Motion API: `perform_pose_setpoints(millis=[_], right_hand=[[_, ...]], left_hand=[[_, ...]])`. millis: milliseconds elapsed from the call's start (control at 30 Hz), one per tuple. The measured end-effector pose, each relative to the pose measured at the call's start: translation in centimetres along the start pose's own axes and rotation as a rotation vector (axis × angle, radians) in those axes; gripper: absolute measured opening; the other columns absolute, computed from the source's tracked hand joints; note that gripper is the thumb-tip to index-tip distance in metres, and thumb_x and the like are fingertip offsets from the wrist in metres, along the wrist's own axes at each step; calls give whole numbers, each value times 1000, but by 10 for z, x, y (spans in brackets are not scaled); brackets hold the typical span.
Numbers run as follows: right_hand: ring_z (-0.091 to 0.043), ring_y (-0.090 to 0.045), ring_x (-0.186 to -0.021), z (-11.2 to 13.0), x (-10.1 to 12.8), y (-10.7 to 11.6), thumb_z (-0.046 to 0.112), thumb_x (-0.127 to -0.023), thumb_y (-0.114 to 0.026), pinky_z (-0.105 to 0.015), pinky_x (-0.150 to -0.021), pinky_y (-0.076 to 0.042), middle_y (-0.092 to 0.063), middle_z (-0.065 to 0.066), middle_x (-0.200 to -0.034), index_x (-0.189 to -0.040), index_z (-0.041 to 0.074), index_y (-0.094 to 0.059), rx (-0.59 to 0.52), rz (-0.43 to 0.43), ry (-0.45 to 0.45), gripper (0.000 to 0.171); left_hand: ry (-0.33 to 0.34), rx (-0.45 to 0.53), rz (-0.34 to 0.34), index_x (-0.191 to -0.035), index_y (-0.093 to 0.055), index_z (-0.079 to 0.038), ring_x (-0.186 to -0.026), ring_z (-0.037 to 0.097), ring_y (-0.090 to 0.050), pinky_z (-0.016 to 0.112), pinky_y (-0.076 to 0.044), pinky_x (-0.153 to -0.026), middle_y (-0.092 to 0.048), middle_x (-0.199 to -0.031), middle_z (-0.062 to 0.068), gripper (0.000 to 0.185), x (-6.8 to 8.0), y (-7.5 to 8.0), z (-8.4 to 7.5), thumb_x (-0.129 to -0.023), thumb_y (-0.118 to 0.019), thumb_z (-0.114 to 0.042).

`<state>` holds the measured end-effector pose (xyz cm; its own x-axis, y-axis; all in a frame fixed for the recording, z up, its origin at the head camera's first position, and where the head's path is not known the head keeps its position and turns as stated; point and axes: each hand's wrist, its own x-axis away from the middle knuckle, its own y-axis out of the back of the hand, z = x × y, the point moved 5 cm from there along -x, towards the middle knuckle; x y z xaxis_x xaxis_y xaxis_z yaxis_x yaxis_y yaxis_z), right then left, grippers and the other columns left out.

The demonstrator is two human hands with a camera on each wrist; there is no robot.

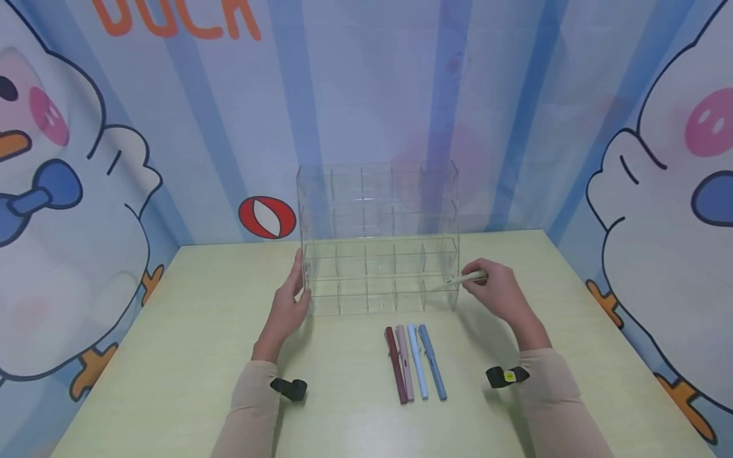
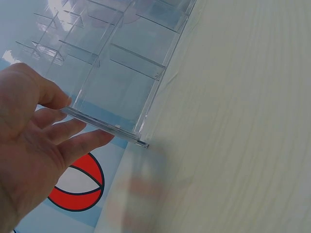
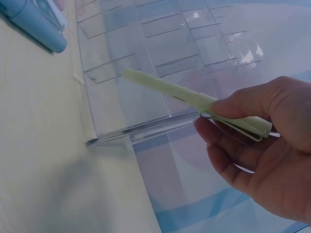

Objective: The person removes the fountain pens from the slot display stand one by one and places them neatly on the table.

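Head view showed a clear rack (image 1: 378,242) standing upright on the table (image 1: 172,356), and every place below is given relative to that rack. At its left wall, the left hand (image 1: 288,305) lay with straight, relaxed fingers against the lower corner, gripping nothing; the left wrist view confirmed fingertips (image 2: 99,138) touching the rack (image 2: 121,73) at its edge. This flat contact appeared suited to bracing the rack against sideways push, and it was best kept low, near the base, where the rack seemed least likely to tip.

In front of the rack, four pens lay side by side on the table: a dark red pen (image 1: 395,364), a pink pen (image 1: 405,362), a light blue pen (image 1: 417,361) and a blue pen (image 1: 432,361), all apart from both hands.

At the rack's right wall, the right hand (image 1: 498,294) pinched a pale green pen (image 1: 466,278) near its clip end. The right wrist view showed the pen (image 3: 194,99) pointing toward the front-row compartments, its tip just beside the rack's outer wall (image 3: 141,128); whether it had entered a compartment could not be told. A good insertion probably called for aligning the tip with one cell before lowering, avoiding the dividers.
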<state>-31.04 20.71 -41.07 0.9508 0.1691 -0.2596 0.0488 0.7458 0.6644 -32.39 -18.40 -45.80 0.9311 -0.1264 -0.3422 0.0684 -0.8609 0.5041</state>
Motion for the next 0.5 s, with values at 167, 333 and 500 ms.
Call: perform_pose_setpoints(millis=[167,333,500], right_hand=[[-23,-62,-85,3,1,8,12,-84,-62,-37,-66,-52,-61,-8,-98,-107,9,-57,-64,-90,16,23],[-24,-61,-90,7,2,17,13,-83,-63,-34,-71,-52,-60,-9,-99,-108,7,-57,-107,-187,43,26],[-23,-61,-93,8,3,22,15,-83,-65,-28,-73,-52,-58,-9,-104,-112,7,-55,-180,-233,30,32]], left_hand=[[6,-13,4,-143,0,-41,-128,21,-30,42,-32,-98,-13,-148,-12,81,1,0,1,-90,-47,-2],[-1,-14,11,-143,1,-40,-128,23,-30,43,-33,-97,-12,-148,-11,80,1,0,0,-91,-47,-2],[-10,-4,7,-143,0,-40,-128,23,-31,44,-33,-97,-13,-148,-10,81,1,0,-2,-90,-47,-1]])
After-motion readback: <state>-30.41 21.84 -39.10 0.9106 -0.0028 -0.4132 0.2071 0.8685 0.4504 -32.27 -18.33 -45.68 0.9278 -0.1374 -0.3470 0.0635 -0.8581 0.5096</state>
